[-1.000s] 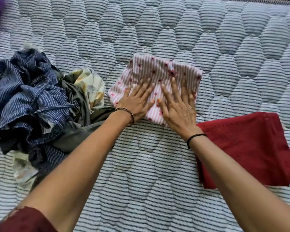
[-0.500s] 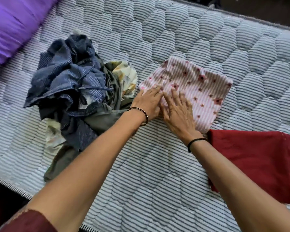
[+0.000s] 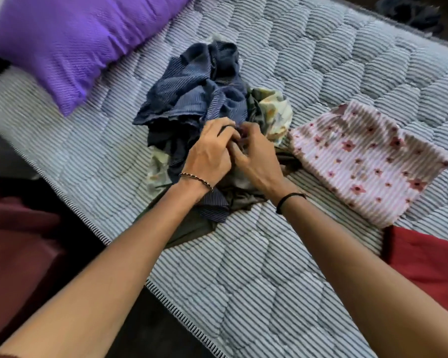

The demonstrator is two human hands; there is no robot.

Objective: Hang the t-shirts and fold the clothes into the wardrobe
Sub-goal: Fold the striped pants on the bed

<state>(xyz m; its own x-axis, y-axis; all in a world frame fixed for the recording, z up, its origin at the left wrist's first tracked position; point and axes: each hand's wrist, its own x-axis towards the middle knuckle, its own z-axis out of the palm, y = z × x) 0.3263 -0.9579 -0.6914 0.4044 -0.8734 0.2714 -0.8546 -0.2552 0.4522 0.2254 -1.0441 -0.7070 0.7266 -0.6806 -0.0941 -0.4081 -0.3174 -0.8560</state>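
Note:
A heap of unfolded clothes point(image 3: 192, 99) lies on the striped mattress point(image 3: 243, 267): a navy striped garment on top, a pale floral piece point(image 3: 274, 109) and an olive piece point(image 3: 192, 228) under it. My left hand point(image 3: 208, 153) and my right hand point(image 3: 259, 156) meet at the heap's near side, fingers curled into the dark fabric. The folded pink striped flower-print garment point(image 3: 367, 161) lies flat to the right, apart from both hands. A folded red garment point(image 3: 429, 259) lies at the right edge.
A purple pillow point(image 3: 70, 40) lies at the far left of the mattress. The mattress edge point(image 3: 166, 298) runs diagonally below my left arm, with dark floor beyond it. Maroon fabric point(image 3: 16, 241) shows at the lower left. Dark clothing point(image 3: 409, 11) lies beyond the bed's far corner.
Both hands left the folded pink garment and moved left onto the heap, where their fingers now curl into the dark fabric. The view swung left, bringing the pillow in.

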